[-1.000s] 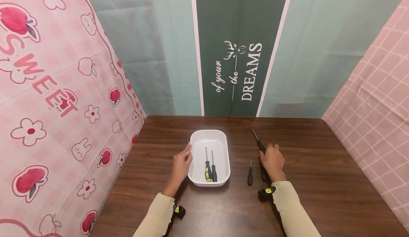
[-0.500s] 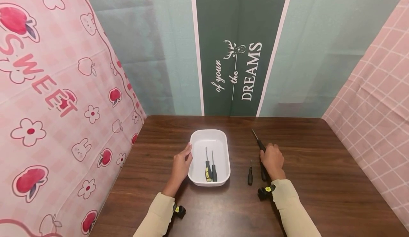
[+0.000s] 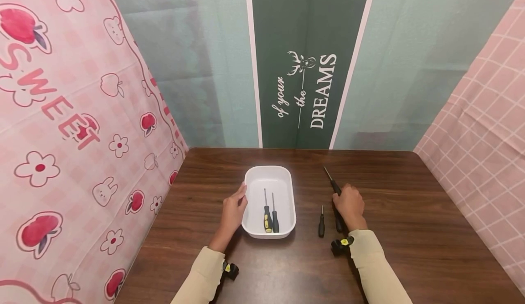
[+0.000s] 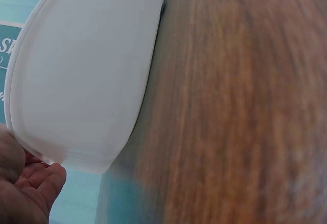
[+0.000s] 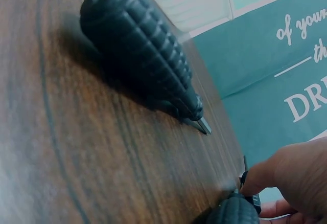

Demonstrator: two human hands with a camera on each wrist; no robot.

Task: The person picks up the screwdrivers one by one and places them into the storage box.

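My left hand [image 3: 234, 209] holds the left rim of a white rectangular tray [image 3: 292, 203], with curled fingers against its outer side in the left wrist view. Two screwdrivers lie side by side in the tray: a black-and-yellow one [image 3: 267, 219] and a black one [image 3: 275, 221]. On the right, my right hand [image 3: 350, 206] pinches the handle of a black screwdriver [image 3: 335, 187], whose shaft points away from me. Another black handle [image 3: 338, 222] shows beside the palm, partly covered. A short black screwdriver [image 3: 321, 225] lies just left of this hand, large in the right wrist view.
The dark wooden table [image 3: 197, 176] ends at a green and teal cloth [image 3: 299, 30] at the back. A pink patterned cloth [image 3: 82, 167] hangs on the left, and a pink checked cloth [image 3: 484, 112] on the right.
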